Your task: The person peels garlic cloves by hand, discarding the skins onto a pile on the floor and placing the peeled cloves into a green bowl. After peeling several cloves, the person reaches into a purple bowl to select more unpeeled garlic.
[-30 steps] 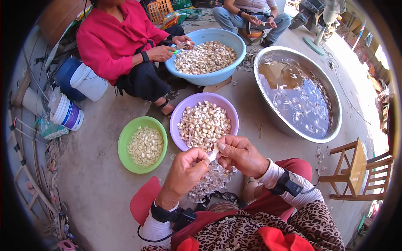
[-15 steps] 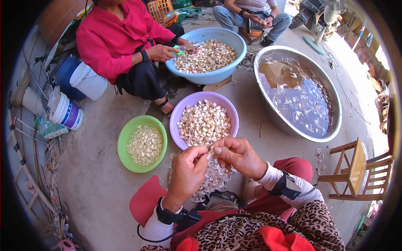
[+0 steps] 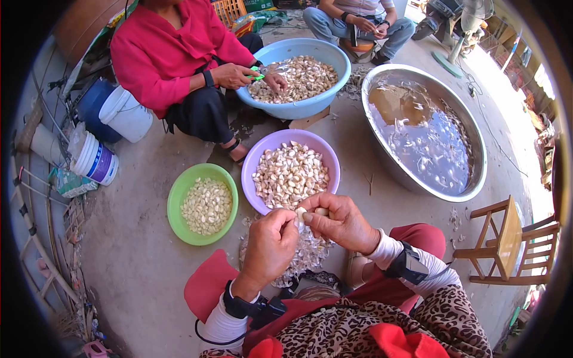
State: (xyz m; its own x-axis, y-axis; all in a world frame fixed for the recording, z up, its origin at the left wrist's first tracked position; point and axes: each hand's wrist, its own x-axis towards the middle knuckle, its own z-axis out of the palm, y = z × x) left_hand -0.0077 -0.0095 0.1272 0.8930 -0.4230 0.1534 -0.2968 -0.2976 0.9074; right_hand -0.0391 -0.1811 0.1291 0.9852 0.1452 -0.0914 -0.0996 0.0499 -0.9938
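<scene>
A pale garlic clove (image 3: 301,213) sits between my fingertips, above the near rim of the purple basin (image 3: 249,162). My right hand (image 3: 345,225) pinches this clove with thumb and finger, and a second garlic clove (image 3: 322,211) shows tucked in its fingers. My left hand (image 3: 270,244) is closed, its thumb and forefinger touching the left side of the first clove. Unpeeled garlic cloves (image 3: 291,176) fill the purple basin. To its left, a green basin (image 3: 174,210) holds peeled cloves (image 3: 206,206). Papery garlic skins (image 3: 310,253) lie heaped on the ground below my hands.
A large metal tub (image 3: 365,98) of water with floating skins stands at right. One person in pink (image 3: 149,65) works at a blue basin (image 3: 343,62) of garlic; another person (image 3: 358,24) sits behind. Buckets (image 3: 128,116) stand left, a wooden chair (image 3: 507,238) right.
My hands have parted slightly, and more of the clove between them shows, along with the second one in my right hand. The pink-clad person's hand has lowered into the blue basin.
</scene>
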